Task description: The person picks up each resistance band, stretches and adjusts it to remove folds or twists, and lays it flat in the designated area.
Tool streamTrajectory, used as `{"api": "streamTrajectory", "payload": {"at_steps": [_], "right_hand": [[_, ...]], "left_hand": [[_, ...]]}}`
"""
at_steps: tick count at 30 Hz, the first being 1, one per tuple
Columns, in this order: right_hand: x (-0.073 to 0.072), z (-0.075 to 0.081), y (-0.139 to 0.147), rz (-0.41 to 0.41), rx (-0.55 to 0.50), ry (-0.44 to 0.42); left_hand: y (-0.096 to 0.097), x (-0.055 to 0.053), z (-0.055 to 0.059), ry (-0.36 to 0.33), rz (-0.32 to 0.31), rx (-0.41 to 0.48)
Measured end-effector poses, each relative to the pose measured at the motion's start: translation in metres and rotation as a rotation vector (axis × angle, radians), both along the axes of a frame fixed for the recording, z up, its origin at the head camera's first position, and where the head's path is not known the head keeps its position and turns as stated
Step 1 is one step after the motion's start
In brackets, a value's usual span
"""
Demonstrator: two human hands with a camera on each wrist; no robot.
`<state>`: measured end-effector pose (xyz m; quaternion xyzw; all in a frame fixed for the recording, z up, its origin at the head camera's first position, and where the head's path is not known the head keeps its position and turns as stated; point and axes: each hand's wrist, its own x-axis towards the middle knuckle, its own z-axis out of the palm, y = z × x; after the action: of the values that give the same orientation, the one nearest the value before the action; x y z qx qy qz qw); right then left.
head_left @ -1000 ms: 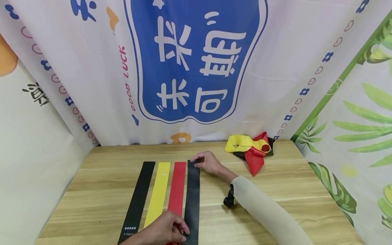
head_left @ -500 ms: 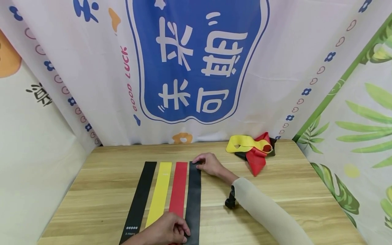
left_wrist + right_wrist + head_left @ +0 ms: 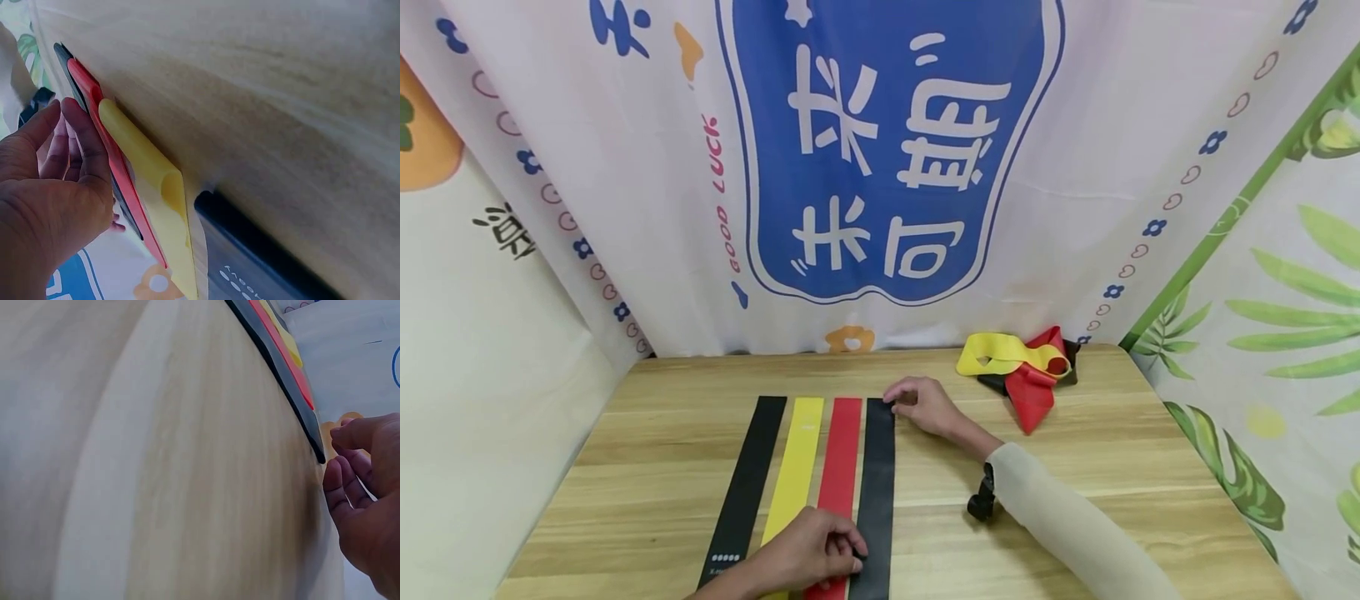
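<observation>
Laid side by side on the wooden table are a black resistance band (image 3: 747, 483) with white dots, a yellow band (image 3: 795, 467), a red band (image 3: 841, 454) and a dark band (image 3: 877, 487) at the right. My left hand (image 3: 812, 550) hovers over the near part of the yellow and red bands, fingertips beside the dark one. In the left wrist view, nothing sits between its thumb and loosely bent fingers. At the far end of the dark band, my right hand (image 3: 928, 408) has loosely curled fingers. The right wrist view shows them just off that band's corner, holding nothing.
A heap of bands holds a yellow band (image 3: 992, 354), a red band (image 3: 1032, 400) and black ones at the back right of the table (image 3: 1075, 492). A printed curtain (image 3: 865, 150) hangs behind the table's back edge. A black wrist camera (image 3: 981, 500) hangs from my right sleeve.
My right hand has let go of the dark band's far end and shifted slightly right. The left hand has risen a little off the dark band's near end.
</observation>
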<state>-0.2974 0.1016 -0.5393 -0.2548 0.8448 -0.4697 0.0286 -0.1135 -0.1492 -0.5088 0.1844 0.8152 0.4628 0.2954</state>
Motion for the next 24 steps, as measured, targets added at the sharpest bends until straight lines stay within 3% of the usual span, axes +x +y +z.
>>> {"api": "streamTrajectory", "payload": {"at_steps": [9,24], "right_hand": [[0.01,0.009,0.023,0.004,-0.044,-0.05],[0.014,0.017,0.062,-0.038,0.021,-0.029]], "left_hand": [[0.001,-0.017,0.002,0.109,0.03,-0.004],[0.007,-0.041,0.01,0.225,0.109,0.038]]}}
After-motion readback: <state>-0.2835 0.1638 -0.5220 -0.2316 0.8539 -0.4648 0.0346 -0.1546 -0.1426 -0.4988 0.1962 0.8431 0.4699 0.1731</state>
